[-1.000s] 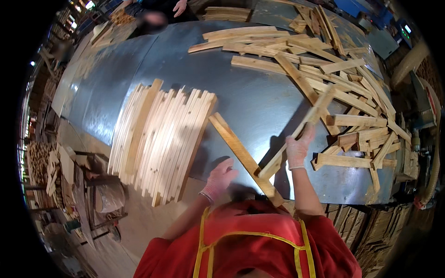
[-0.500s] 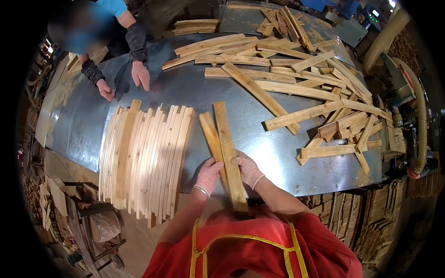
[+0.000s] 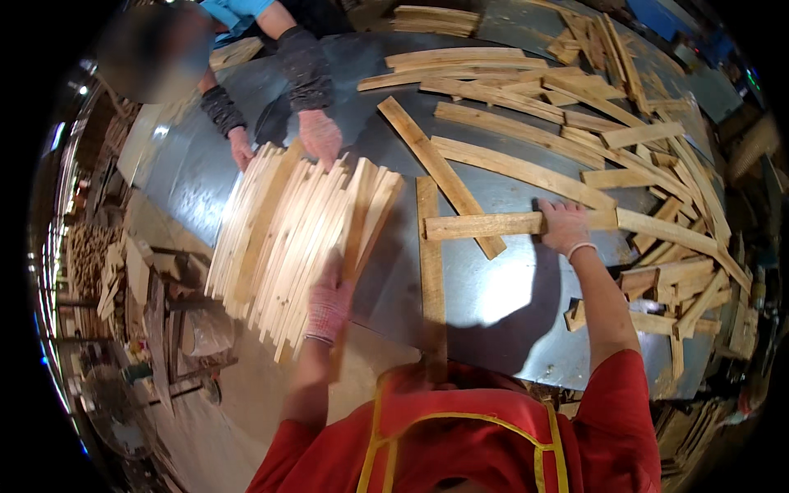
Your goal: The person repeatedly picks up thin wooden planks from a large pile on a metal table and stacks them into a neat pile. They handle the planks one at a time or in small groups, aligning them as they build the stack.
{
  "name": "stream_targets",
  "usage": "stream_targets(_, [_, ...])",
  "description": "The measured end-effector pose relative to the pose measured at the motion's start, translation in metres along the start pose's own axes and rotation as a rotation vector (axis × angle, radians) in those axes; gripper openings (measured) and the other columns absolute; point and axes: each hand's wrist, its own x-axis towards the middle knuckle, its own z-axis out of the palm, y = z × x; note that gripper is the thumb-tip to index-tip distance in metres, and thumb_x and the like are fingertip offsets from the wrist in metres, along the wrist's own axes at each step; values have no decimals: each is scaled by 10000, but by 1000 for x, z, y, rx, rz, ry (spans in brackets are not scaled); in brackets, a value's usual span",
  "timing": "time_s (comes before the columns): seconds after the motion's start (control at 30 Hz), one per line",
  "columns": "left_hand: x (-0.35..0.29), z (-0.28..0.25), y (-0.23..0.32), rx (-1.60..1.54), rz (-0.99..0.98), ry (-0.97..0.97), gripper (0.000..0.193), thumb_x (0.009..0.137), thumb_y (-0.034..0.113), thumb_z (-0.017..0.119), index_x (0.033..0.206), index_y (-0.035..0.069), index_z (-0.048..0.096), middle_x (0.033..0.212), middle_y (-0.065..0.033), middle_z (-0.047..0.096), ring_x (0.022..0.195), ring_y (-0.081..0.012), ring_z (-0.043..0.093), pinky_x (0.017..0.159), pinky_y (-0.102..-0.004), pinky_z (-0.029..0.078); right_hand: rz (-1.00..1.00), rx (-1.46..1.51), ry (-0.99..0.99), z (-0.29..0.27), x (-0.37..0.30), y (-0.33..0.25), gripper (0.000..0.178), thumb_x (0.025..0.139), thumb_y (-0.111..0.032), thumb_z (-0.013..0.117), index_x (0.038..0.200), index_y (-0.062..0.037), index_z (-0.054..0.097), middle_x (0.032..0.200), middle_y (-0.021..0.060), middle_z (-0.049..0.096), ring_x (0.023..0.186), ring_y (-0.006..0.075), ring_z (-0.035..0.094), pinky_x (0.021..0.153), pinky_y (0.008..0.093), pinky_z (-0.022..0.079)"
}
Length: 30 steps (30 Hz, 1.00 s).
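My left hand (image 3: 330,304), in a pale knitted glove, is closed on a wooden strip (image 3: 356,218) at the right side of a row of upright-edged strips (image 3: 283,246). That strip is slightly blurred. Out to the right, my gloved right hand (image 3: 565,228) grips another wooden strip (image 3: 485,225) lying crosswise, fingers over its top and thumb hidden. Its left end rests over a third strip (image 3: 431,287), which points toward my body. Across the row, a co-worker's two gloved hands (image 3: 320,138) touch its far end.
A large pile of loose wooden strips (image 3: 526,168) covers the right and far parts of the metal table (image 3: 386,279). At the far edge lies a small stack of strips (image 3: 436,20). A dark metal stand (image 3: 168,320) stands beyond the table's left edge.
My hands have moved apart: the left carried a strip to the row, the right reached to a strip in the pile. One strip stays before me. The co-worker's hands came down onto the row.
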Motion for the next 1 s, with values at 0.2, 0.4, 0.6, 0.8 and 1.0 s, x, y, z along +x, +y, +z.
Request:
stream_targets(0.2, [7, -59, 29, 952, 11, 103, 662, 944, 156, 698, 1576, 174, 501, 1403, -166, 663, 1132, -381, 706, 874, -499, 590, -210, 589, -448, -44, -16, -67, 783, 817, -489, 840, 1481, -134, 629, 1260, 159, 770, 1177, 386, 713, 1036, 444, 537])
stream_targets(0.4, [-45, 7, 31, 766, 307, 90, 759, 874, 301, 799, 1557, 158, 501, 1535, -163, 545, 1435, -396, 509, 1173, -542, 423, 165, 1390, -463, -40, -106, -166, 832, 861, -372, 831, 1553, -5, 547, 1208, 202, 755, 1063, 320, 734, 960, 395, 568])
stream_targets(0.6, [-51, 0, 13, 731, 191, -59, 794, 864, 356, 813, 1559, 132, 502, 1581, -147, 494, 1503, -402, 425, 1229, -594, 337, 128, 626, -105, 7, -102, -293, 1013, 812, -424, 816, 1640, -83, 342, 1553, 242, 498, 1390, 411, 534, 1108, 488, 485])
stream_targets(0.8, [-64, -17, -9, 628, 253, -59, 814, 863, 401, 818, 1562, 118, 509, 1571, -153, 510, 1496, -388, 438, 1218, -585, 353, 311, 972, -161, -2, -84, -308, 1042, 806, -223, 840, 1687, -117, 294, 1513, 271, 501, 1369, 460, 546, 1159, 484, 476])
stream_targets(1.0, [-73, -10, -6, 570, 236, -101, 927, 813, 444, 855, 1578, 97, 461, 1564, -141, 506, 1500, -372, 431, 1203, -598, 349, -83, 1514, -500, 2, -71, -330, 740, 912, -287, 710, 1590, -79, 502, 1382, 287, 681, 1285, 410, 658, 1125, 421, 491])
